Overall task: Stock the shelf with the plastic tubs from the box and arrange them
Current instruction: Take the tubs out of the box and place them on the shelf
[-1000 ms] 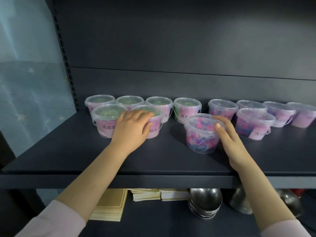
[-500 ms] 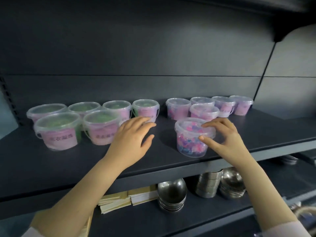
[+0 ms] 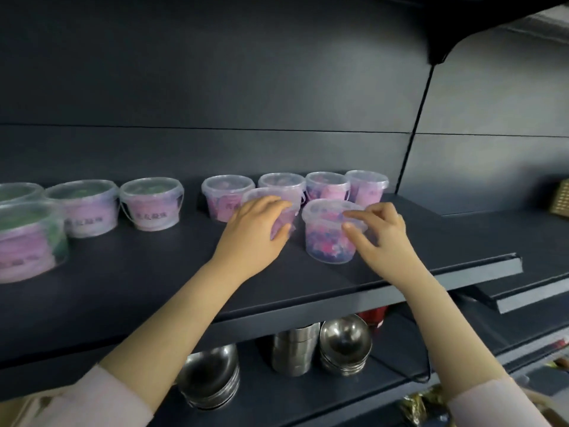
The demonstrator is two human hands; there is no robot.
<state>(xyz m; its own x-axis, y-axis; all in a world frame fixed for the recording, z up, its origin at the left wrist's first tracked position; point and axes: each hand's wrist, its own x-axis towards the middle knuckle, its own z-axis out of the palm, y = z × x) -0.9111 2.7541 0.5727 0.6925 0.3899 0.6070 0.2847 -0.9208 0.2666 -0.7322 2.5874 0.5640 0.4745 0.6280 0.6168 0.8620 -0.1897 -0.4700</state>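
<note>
Our fingers (image 3: 357, 214) on the right hand (image 3: 380, 232) curl over the lid and side of the front tub (image 3: 326, 241), the one full of pink and blue bits. The thumb is on its near side and the other fingers lie on the lid, so the hand is holding this tub. It stands upright on the dark shelf (image 3: 154, 272), near the front edge.

Our left hand (image 3: 255, 232) wraps around the tub next to it (image 3: 271, 195). The fingers bend over the lid and the thumb presses on the side. This tub is just beside the front tub, a bit further back, and our hand hides most of it.

Behind our hands we see a back row of four tubs (image 3: 328, 186) with pink and purple stuff inside. They stand close together by the back wall.

Further left we see tubs with green stuff and pink labels (image 3: 151, 204). There is a gap between them and the pink and purple ones. One big-looking green tub (image 3: 30, 238) is close to us at the left edge, and it is blurry.

Under the shelf we see shiny metal bowls (image 3: 345, 346) in stacks and a stack of metal cups (image 3: 295, 349). We have pink sleeves (image 3: 92, 399) on both arms.
</note>
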